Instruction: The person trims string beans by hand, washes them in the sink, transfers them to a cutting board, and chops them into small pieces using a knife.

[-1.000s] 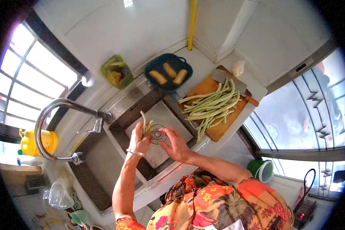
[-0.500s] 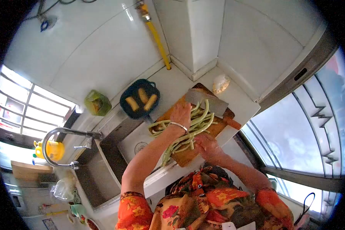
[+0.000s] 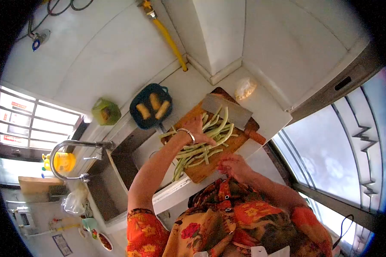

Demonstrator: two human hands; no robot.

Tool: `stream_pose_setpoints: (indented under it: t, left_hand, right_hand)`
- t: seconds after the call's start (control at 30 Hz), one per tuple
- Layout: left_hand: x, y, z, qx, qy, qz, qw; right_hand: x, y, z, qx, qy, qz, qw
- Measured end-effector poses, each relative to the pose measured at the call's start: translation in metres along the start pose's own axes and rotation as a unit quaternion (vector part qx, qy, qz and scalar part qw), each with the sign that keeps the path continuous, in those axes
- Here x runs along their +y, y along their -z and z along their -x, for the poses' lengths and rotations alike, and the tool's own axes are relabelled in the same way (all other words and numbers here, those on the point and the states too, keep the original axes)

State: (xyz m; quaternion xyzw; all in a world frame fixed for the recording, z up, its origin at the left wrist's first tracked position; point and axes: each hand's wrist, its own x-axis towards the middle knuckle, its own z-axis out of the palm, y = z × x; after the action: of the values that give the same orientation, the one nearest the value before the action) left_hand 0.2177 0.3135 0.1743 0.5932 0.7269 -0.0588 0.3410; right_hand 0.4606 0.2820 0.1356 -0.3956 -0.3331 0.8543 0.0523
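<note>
Long pale-green beans (image 3: pixel 196 156) lie in a loose pile across a wooden cutting board (image 3: pixel 201 173), some ends reaching past its left edge. My left hand (image 3: pixel 196 129), with a bracelet at the wrist, rests over the pile with thumb and fingers spread. Close to the board's near right edge is my right hand (image 3: pixel 236 167), its fingers curled together; anything between them is too small to make out. A cleaver (image 3: pixel 227 109) lies flat along the board's far side, its wooden handle pointing right. Some beans overlap its blade.
A dark blue pan (image 3: pixel 143 122) holding three yellowish pieces stands beyond the sink (image 3: pixel 109 188). Nearby are a green bag (image 3: pixel 106 112) and a curved faucet (image 3: pixel 55 156). A small bag of pale contents (image 3: pixel 245 88) sits behind the board, near the wall corner.
My left thumb has spread away from the fingers over the beans. My right hand has drawn back from the pile toward my body. The camera view has shifted slightly.
</note>
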Motion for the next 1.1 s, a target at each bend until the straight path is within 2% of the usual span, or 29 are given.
stream_pose_setpoints:
  t: [0.03, 0.1, 0.13, 0.2, 0.23, 0.3, 0.33, 0.37, 0.4, 0.43, 0.5, 0.53, 0.6, 0.7, 0.77, 0.8, 0.83, 0.87, 0.93, 0.97, 1.0, 1.07, 1.1]
  left_hand:
    - [-0.004, -0.003, -0.006, -0.024, 0.018, 0.002, 1.0]
    - [-0.009, -0.007, -0.011, -0.017, 0.016, 0.001, 1.0]
    - [-0.01, -0.009, -0.01, -0.013, 0.02, 0.001, 1.0]
    - [-0.013, -0.009, -0.005, -0.015, -0.007, 0.041, 0.999]
    - [-0.015, -0.009, -0.003, -0.01, -0.03, 0.08, 0.996]
    - [-0.022, -0.025, -0.014, 0.007, -0.057, 0.036, 0.998]
    - [-0.022, -0.033, -0.019, 0.026, -0.085, -0.015, 0.996]
    - [-0.001, -0.021, -0.001, 0.024, -0.046, -0.084, 0.995]
    - [0.0, -0.029, -0.004, 0.024, -0.047, -0.082, 0.995]
    - [0.001, -0.036, -0.007, 0.056, -0.03, -0.115, 0.991]
    - [0.001, -0.044, -0.007, 0.088, -0.017, -0.147, 0.985]
    - [0.001, -0.045, -0.006, 0.102, -0.016, -0.143, 0.984]
    - [0.001, -0.046, -0.004, 0.118, -0.02, -0.136, 0.983]
    - [0.0, -0.046, 0.001, 0.14, -0.044, -0.148, 0.978]
    - [0.007, -0.039, 0.011, 0.157, -0.032, -0.12, 0.98]
    - [0.007, -0.038, 0.011, 0.16, -0.034, -0.117, 0.98]
    - [0.007, -0.039, 0.012, 0.158, -0.037, -0.115, 0.98]
    - [0.008, -0.039, 0.013, 0.155, -0.038, -0.115, 0.981]
    - [0.015, -0.031, 0.016, 0.126, -0.016, -0.124, 0.984]
    - [0.018, -0.025, 0.018, 0.098, 0.005, -0.135, 0.986]
    - [0.02, -0.022, 0.02, 0.1, 0.009, -0.136, 0.986]
    - [0.025, -0.021, 0.024, 0.127, 0.012, -0.157, 0.979]
    - [0.027, -0.019, 0.025, 0.128, 0.019, -0.156, 0.979]
  right_hand:
    - [0.023, 0.011, -0.01, -0.044, 0.029, -0.124, 0.991]
    - [0.046, 0.018, -0.033, -0.084, 0.061, -0.249, 0.963]
    - [0.05, 0.018, -0.044, -0.082, 0.126, -0.099, 0.984]
    - [0.059, 0.023, -0.066, -0.075, 0.179, 0.055, 0.979]
    - [0.056, 0.022, -0.077, -0.075, 0.299, 0.154, 0.939]
    - [0.044, 0.022, -0.084, -0.076, 0.407, 0.253, 0.874]
    - [0.016, 0.007, -0.067, -0.035, 0.34, 0.315, 0.886]
    - [0.006, 0.002, -0.066, -0.013, 0.304, 0.345, 0.888]
    - [-0.003, -0.001, -0.066, 0.007, 0.267, 0.374, 0.888]
    - [-0.004, 0.002, -0.074, 0.006, 0.253, 0.487, 0.836]
    - [-0.007, -0.003, -0.073, 0.008, 0.234, 0.594, 0.77]
    - [-0.017, -0.018, -0.062, 0.02, 0.196, 0.384, 0.902]
    - [-0.023, -0.025, -0.055, 0.037, 0.148, 0.153, 0.976]
    - [-0.035, -0.013, -0.04, 0.095, 0.155, 0.294, 0.938]
    - [-0.07, -0.015, -0.001, 0.119, 0.076, 0.478, 0.867]
    - [-0.068, 0.002, 0.001, 0.201, 0.162, 0.576, 0.776]
    - [-0.068, 0.012, 0.004, 0.275, 0.243, 0.655, 0.66]
    - [-0.07, 0.022, 0.007, 0.274, 0.242, 0.657, 0.659]
    - [-0.088, 0.026, 0.012, 0.326, 0.334, 0.705, 0.534]
    - [-0.091, 0.031, 0.006, 0.311, 0.266, 0.713, 0.569]
    - [-0.094, 0.032, 0.0, 0.308, 0.271, 0.713, 0.569]
    - [-0.101, 0.033, -0.013, 0.271, 0.195, 0.717, 0.613]
    - [-0.103, 0.035, -0.02, 0.264, 0.198, 0.718, 0.613]
